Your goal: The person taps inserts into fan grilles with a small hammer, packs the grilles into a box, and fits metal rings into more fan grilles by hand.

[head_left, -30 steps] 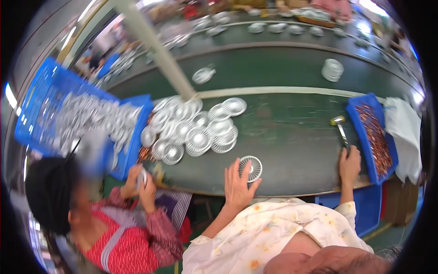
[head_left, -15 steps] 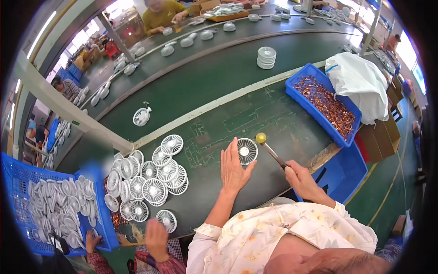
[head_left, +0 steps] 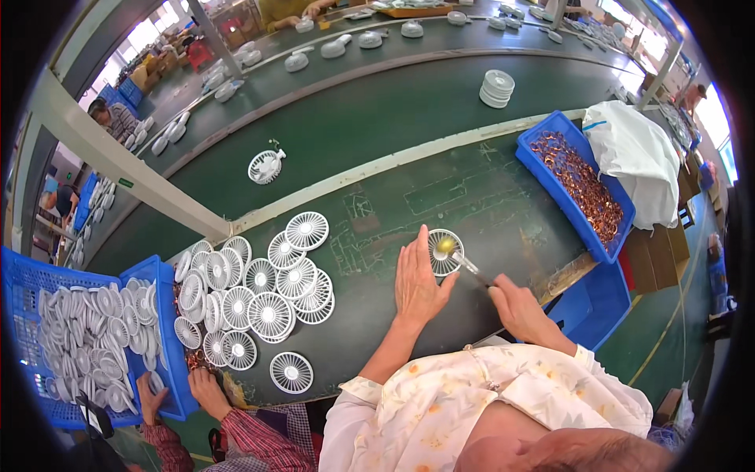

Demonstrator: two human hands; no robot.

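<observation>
Beside a round white fan grille (head_left: 443, 267) on the dark work surface lies my left hand (head_left: 417, 282), open, its fingers stretched along the rim and its thumb at the lower edge. My right hand (head_left: 520, 308) is closed round the dark grip of a small hammer (head_left: 474, 269) with a round yellow head. That head is over the middle of the grille, slightly blurred; whether it touches cannot be told. To the left lies a heap of similar white grilles (head_left: 271, 315), with a single grille (head_left: 291, 372) nearer the front edge.
Copper-coloured rings (head_left: 583, 189) fill a blue tray (head_left: 543, 177) at right, by a white sack (head_left: 635, 161). A co-worker's hands (head_left: 209, 391) are by a blue crate (head_left: 178, 377) of grilles at left. Stacked white discs (head_left: 496, 89) and a fan part (head_left: 266, 166) stand on the green belt.
The hammer head has moved from the grille's right side to over its middle. My left hand stays beside the grille. The co-worker's hand has moved left toward the crate. The view has shifted slightly.
</observation>
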